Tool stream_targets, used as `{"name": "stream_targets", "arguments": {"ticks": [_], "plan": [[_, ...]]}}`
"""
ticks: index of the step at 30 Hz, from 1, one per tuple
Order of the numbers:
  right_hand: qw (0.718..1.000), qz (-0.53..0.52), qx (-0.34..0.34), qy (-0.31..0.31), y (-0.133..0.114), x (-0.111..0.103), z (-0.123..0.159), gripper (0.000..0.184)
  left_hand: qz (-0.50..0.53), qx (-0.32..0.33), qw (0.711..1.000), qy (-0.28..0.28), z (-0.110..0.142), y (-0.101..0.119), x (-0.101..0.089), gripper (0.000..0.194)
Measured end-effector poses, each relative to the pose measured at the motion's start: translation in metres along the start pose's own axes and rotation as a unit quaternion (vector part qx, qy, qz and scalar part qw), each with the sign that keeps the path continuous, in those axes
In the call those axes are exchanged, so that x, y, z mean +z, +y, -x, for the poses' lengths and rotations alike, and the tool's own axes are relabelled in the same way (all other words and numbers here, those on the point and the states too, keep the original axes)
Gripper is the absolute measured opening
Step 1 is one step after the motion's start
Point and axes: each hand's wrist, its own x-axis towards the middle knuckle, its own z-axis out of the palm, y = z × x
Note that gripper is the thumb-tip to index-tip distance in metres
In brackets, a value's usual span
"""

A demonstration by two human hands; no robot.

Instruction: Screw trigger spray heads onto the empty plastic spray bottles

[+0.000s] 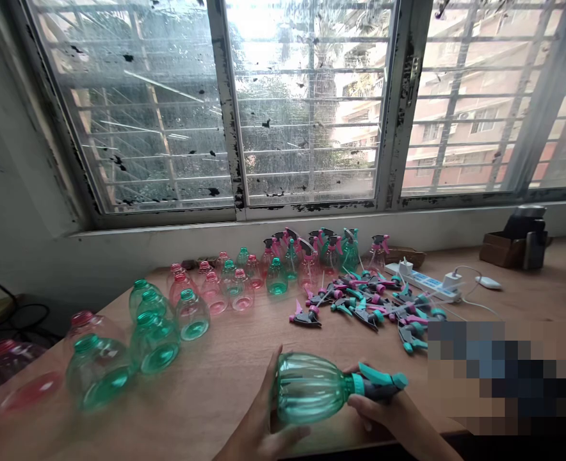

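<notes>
A green ribbed spray bottle (310,388) lies sideways in the air above the table's near edge, its base to the left. My left hand (271,416) is wrapped round the base end, thumb below and fingers behind. At the neck, my right hand (374,406) grips the teal collar of the trigger sprayer (379,383), which sits on the bottle's mouth. Whether the collar is fully screwed down I cannot tell. Beyond the hands lies a pile of loose pink, teal and grey trigger sprayers (369,298); a single pink and grey sprayer (306,316) is nearest.
Several open green bottles (155,346) and pink bottles (213,293) stand on the left of the wooden table (225,390). Bottles with sprayers fitted (309,262) stand by the window wall. A power strip (422,282) with plugs and a brown box (506,250) are at right. A blurred patch hides the lower right.
</notes>
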Motion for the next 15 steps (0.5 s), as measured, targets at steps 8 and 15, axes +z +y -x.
{"name": "stream_targets", "arguments": {"ticks": [8, 15], "plan": [[1.000, -0.010, 0.003, 0.005, -0.0040, 0.0029, 0.0006, 0.045, -0.026, 0.019, 0.999, 0.005, 0.0001, -0.0047, -0.0006, 0.112], [1.000, -0.002, 0.004, 0.020, -0.0086, 0.0053, 0.0017, 0.048, -0.001, -0.004, 1.000, -0.007, 0.0029, 0.0012, 0.0004, 0.122]]}}
